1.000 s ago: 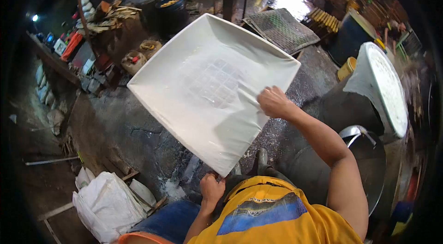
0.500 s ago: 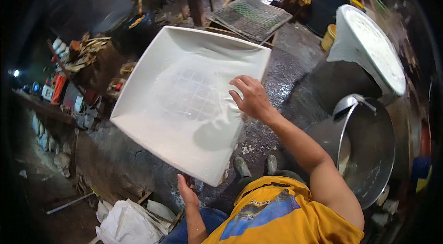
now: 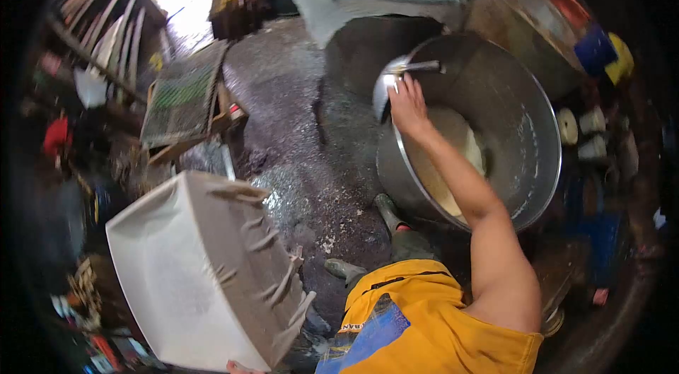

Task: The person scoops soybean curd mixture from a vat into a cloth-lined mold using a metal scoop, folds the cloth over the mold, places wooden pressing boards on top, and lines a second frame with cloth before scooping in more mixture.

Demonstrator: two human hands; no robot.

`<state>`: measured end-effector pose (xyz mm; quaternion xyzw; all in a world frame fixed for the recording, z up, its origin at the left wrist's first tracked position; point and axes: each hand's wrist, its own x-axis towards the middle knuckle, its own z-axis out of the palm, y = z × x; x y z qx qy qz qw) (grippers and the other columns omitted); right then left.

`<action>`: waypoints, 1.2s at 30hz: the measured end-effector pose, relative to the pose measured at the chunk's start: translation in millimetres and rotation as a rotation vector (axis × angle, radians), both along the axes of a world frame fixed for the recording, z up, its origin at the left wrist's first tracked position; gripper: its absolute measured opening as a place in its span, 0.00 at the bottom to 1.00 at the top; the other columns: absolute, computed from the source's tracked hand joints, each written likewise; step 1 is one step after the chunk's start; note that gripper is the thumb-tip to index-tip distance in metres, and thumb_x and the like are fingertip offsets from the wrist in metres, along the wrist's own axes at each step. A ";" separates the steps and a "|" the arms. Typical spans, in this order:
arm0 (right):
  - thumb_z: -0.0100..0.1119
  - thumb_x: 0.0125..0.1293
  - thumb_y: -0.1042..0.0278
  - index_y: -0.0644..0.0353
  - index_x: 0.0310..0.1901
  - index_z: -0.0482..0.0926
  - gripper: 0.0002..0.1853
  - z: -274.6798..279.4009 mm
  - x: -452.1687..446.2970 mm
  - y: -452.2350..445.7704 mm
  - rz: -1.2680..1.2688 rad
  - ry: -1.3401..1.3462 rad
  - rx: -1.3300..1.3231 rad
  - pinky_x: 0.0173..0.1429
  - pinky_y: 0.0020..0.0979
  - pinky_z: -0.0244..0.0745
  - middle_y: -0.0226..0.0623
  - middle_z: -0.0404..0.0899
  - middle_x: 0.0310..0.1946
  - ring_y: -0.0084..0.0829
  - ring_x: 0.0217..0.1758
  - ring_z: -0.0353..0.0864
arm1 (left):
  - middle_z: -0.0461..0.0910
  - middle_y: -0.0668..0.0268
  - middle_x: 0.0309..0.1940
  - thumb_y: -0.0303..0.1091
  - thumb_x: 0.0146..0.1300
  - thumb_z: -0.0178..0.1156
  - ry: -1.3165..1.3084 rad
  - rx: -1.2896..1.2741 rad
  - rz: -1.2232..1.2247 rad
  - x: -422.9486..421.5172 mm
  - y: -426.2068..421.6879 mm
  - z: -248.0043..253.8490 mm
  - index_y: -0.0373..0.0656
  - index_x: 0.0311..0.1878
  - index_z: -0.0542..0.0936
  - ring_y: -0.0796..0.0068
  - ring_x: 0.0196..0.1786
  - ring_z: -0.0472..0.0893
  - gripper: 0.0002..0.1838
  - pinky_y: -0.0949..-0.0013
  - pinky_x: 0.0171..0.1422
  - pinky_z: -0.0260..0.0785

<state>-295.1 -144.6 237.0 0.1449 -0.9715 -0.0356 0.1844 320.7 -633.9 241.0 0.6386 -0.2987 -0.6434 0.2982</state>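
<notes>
My right hand (image 3: 409, 107) reaches over the rim of a large metal pot (image 3: 520, 116) and its fingers close on a metal dipper (image 3: 380, 95) hooked there. The dipper's short handle points right, over the pot's inside. Pale liquid (image 3: 438, 144) lies at the pot's bottom. Only a sliver of my left hand (image 3: 244, 369) shows at the bottom edge of the view, against the lower corner of a square frame draped in white cloth (image 3: 159, 261). The cloth hangs in folds on the frame's right side. Most of my left hand is out of view.
Behind the pot stands a wide vessel covered with white cloth (image 3: 375, 3). A mesh screen (image 3: 180, 91) on a wooden frame is at the back left. Wet dark floor (image 3: 290, 105) lies between. Blue and yellow containers (image 3: 601, 56) stand at the right.
My view has turned right. My right hand has left the cloth-draped frame and come to the dipper on the pot rim. The frame now appears lower left, with its side showing.
</notes>
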 end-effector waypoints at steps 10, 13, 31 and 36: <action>0.49 0.62 0.66 0.52 0.34 0.77 0.06 -93.4 -143.4 139.5 -0.236 -0.136 -0.033 0.39 0.39 0.70 0.33 0.81 0.30 0.33 0.36 0.82 | 0.67 0.54 0.62 0.31 0.61 0.61 -0.755 -1.228 -0.931 -360.4 180.1 44.3 0.37 0.63 0.68 0.57 0.62 0.69 0.27 0.58 0.65 0.64; 0.50 0.60 0.70 0.54 0.39 0.73 0.06 -133.4 -94.5 178.8 -0.122 -0.108 -0.702 0.46 0.43 0.67 0.40 0.78 0.33 0.43 0.37 0.79 | 0.59 0.52 0.68 0.29 0.58 0.63 -0.577 -1.229 -1.580 -465.5 295.8 17.9 0.35 0.62 0.68 0.53 0.66 0.65 0.29 0.56 0.64 0.62; 0.59 0.60 0.61 0.66 0.41 0.72 0.16 -528.2 100.0 445.6 -1.747 -0.019 -1.203 0.42 0.46 0.76 0.54 0.80 0.30 0.49 0.35 0.82 | 0.70 0.51 0.58 0.30 0.68 0.57 -0.539 -1.190 -1.688 -668.3 490.1 -137.7 0.29 0.64 0.57 0.62 0.54 0.72 0.28 0.62 0.60 0.67; 0.57 0.60 0.61 0.67 0.41 0.73 0.16 -577.5 121.8 473.1 -1.932 -0.155 -0.825 0.49 0.49 0.73 0.58 0.80 0.35 0.55 0.42 0.80 | 0.73 0.52 0.56 0.27 0.67 0.56 -0.684 -1.349 -1.637 -662.7 471.7 -138.8 0.30 0.67 0.55 0.64 0.53 0.74 0.30 0.60 0.59 0.68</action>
